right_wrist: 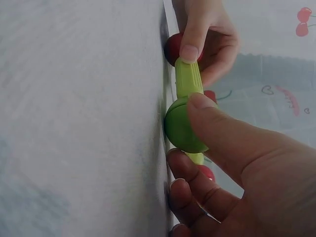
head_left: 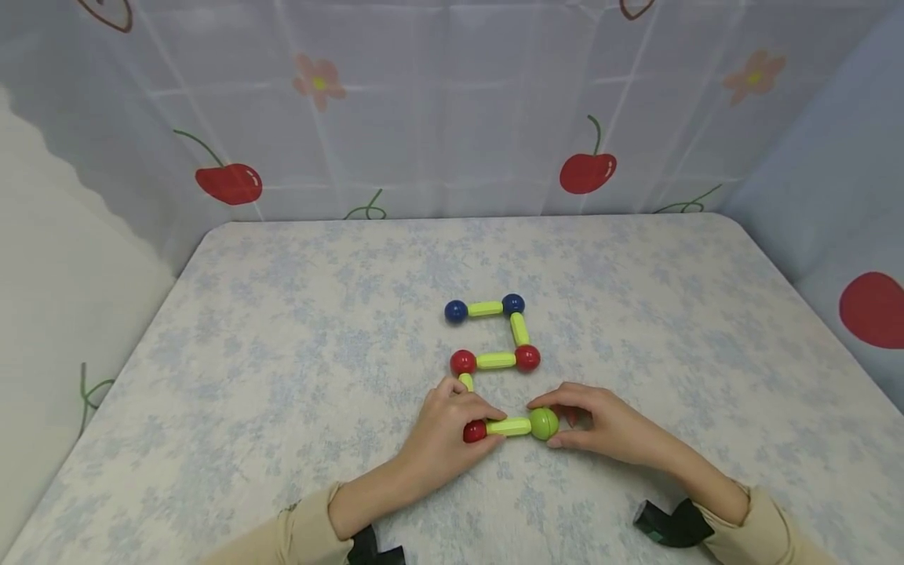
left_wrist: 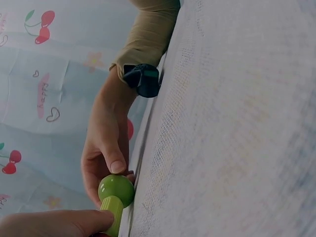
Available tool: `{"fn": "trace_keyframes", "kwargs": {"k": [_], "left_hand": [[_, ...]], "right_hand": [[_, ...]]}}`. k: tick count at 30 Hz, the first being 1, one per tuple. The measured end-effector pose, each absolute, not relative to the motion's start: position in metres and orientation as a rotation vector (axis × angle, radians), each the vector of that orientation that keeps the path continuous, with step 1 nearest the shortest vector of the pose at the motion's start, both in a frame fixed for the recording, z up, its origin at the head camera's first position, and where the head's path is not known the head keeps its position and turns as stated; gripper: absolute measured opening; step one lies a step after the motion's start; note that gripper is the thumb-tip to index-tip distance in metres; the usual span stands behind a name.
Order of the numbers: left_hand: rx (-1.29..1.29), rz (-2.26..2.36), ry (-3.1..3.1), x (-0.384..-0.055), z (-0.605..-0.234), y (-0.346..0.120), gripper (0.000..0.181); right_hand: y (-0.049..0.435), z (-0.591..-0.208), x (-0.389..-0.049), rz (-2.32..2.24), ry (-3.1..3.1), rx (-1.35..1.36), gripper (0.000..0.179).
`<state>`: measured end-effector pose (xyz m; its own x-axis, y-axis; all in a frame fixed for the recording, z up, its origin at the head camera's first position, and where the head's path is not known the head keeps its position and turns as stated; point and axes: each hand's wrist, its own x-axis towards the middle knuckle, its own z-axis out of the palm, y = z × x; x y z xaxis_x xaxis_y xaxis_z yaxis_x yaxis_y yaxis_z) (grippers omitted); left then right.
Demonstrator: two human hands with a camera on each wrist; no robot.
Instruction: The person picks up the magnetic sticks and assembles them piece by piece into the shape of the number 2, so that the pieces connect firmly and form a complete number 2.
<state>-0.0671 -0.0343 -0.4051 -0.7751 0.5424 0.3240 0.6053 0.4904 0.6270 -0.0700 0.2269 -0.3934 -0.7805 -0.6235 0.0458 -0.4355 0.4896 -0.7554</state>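
Observation:
In the head view my left hand (head_left: 441, 431) pinches a red ball (head_left: 474, 431) and the near end of a yellow-green rod (head_left: 512, 427), thumb in front and fingers behind. A light green ball (head_left: 544, 424) with a seam sits at the rod's right end. My right hand (head_left: 607, 424) holds this ball between thumb and fingers; the right wrist view shows the thumb (right_wrist: 217, 123) lying against it. Partly covered by my left hand, a short upright rod (head_left: 466, 381) links the held red ball to another red ball (head_left: 462, 362).
Farther back, the chain goes on through a rod (head_left: 496, 361), a red ball (head_left: 527, 359), a slanted rod (head_left: 519, 329), and two blue balls (head_left: 513, 304) joined by a rod (head_left: 486, 309). It lies on a flower-patterned tabletop (head_left: 282, 329). A cherry-print curtain (head_left: 438, 118) hangs behind.

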Motion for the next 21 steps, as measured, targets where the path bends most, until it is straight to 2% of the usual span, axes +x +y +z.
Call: {"fn": "trace_keyframes", "kwargs": {"k": [6, 12, 21], "left_hand": [[-0.988, -1.210, -2.593, -0.075, -0.395, -0.042, 0.021], [-0.848, -1.127, -2.528, -0.107, -0.370, -0.072, 0.019], [-0.732, -0.624, -2.670, -0.152, -0.362, -0.129, 0.050]], "right_hand": [[0.230, -0.394, -0.071, -1.150, 2.470, -0.889, 0.049], [0.234, -0.392, -0.077, -1.173, 2.427, -0.880, 0.050], [0.238, -0.396, -0.077, -1.181, 2.364, -0.811, 0.051]]}}
